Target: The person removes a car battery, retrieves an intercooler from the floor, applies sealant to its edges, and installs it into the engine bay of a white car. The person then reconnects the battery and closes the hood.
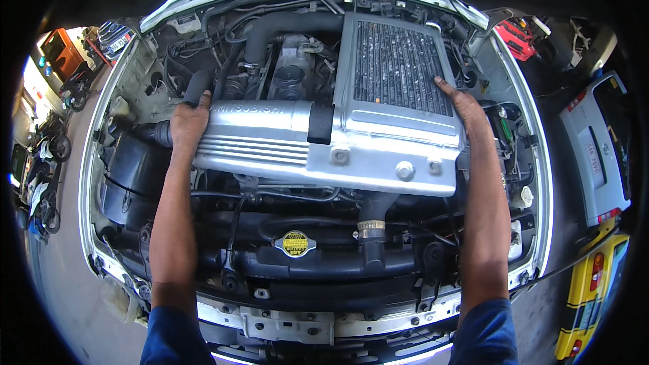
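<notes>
A silver metal intercooler cover (257, 152) with raised ribs lies across the engine bay. The dark, finned intercooler core (399, 64) shows within its right part. At the cover's left end is my left hand (190, 122), closed round the edge with its thumb up, right beside a black rubber hose (198, 88). My right hand (468, 105) grips the right edge, its thumb on the rim of the fins and its other fingers hidden beneath. A short black strip (320, 125) sits on the cover's middle. Part of the engine (291, 74) shows behind.
In front are the radiator cap (295, 244), a clamped hose (371, 230) and the front crossmember (287, 324). A black airbox (132, 179) stands at left. Motorcycles (51, 149) line the floor at left; a silver vehicle (591, 149) and a yellow one (591, 297) stand at right.
</notes>
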`<state>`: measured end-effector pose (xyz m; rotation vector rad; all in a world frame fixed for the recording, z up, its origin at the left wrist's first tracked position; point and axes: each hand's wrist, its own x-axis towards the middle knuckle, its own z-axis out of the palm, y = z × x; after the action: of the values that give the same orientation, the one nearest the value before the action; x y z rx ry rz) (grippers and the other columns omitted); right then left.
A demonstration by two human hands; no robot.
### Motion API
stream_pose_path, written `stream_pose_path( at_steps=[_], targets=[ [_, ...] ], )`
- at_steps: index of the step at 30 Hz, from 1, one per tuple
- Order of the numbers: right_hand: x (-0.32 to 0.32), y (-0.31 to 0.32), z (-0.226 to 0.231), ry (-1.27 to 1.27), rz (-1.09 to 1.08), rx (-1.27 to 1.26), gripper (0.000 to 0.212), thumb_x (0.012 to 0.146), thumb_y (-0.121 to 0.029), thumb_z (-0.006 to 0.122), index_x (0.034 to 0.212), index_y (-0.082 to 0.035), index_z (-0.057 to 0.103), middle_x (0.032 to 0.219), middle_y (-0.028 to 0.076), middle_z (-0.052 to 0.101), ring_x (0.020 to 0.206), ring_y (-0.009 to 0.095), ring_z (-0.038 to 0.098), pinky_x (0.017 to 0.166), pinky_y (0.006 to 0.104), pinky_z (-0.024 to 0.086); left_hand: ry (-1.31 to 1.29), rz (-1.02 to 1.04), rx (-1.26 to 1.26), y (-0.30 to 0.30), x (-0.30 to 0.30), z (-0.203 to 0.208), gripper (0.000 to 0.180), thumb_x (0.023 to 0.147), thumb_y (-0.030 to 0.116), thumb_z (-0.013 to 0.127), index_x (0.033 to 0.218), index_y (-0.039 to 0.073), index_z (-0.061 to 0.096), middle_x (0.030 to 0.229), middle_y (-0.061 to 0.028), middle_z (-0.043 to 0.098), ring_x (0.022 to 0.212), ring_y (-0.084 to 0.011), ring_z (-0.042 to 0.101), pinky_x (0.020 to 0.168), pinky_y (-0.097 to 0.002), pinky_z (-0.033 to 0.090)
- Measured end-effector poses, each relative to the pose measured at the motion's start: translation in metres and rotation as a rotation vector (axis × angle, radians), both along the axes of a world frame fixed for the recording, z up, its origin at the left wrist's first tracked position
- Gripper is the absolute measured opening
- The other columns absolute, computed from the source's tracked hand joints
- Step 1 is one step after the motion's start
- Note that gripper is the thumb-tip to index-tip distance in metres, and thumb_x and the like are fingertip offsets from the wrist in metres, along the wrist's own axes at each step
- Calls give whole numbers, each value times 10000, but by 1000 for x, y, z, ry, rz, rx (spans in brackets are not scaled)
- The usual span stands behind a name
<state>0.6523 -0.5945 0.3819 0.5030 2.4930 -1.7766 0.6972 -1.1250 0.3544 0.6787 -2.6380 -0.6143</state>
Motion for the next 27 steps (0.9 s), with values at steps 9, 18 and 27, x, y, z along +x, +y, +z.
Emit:
stream_pose_path(
  at_steps=[9, 18, 27],
  targets=[
    [-11, -4, 18, -4, -1, 73, 880, 765, -605, 742, 1296, 79, 582, 1076, 215, 711, 892, 265, 715, 871, 343, 549, 288, 31, 135, -7, 19, -8, 731, 855, 529, 674, 1059, -172, 632, 1050, -386, 645, 1079, -485, 630, 944, -454, 479],
    [-3, 9, 0, 65, 82, -103, 886, 770, -553, 773, 1357, 68, 538, 1169, 211, 684, 957, 256, 708, 898, 317, 541, 375, -80, 334, 9, 49, 11, 517, 901, 357, 681, 1154, -93, 647, 1069, -240, 708, 1013, -339, 674, 926, -378, 476],
    [-22, 9, 14, 8, 25, 99, 850, 781, -622, 710, 1249, 82, 622, 1121, 233, 698, 953, 290, 702, 920, 358, 515, 379, -104, 334, 14, 49, 12, 433, 922, 305, 656, 1135, -72, 652, 1075, -242, 700, 1018, -346, 662, 921, -378, 464]
  ],
)
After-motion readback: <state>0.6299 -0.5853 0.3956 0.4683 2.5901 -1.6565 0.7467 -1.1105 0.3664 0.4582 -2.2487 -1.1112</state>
